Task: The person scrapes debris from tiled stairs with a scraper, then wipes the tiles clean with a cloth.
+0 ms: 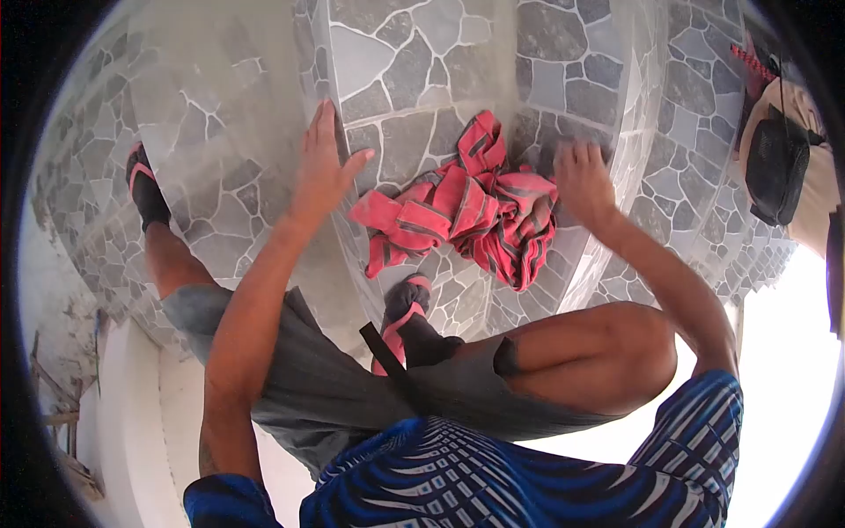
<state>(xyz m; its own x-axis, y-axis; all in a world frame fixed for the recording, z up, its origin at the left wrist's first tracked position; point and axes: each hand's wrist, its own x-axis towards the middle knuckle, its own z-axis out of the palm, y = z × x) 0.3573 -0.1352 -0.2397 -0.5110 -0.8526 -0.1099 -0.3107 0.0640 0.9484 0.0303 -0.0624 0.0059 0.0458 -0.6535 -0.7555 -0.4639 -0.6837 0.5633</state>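
My left hand rests flat along the edge of a stone-patterned tiled ledge, fingers stretched out and thumb apart. It holds nothing. At the right side of the same recess, my right hand is closed, its fingers curled down against the surface. A dark, blurred patch shows by these fingertips; whether it is something held or a mark on the tile I cannot make out. Between my hands a crumpled red cloth with dark stripes lies on the tiles, just left of my right hand and apart from my left.
My foot in a dark sock and pink-strapped sandal stands just below the cloth. The other sandalled foot is on the lower tiles at left. A person with a black bag is at the far right. Sticks lie at lower left.
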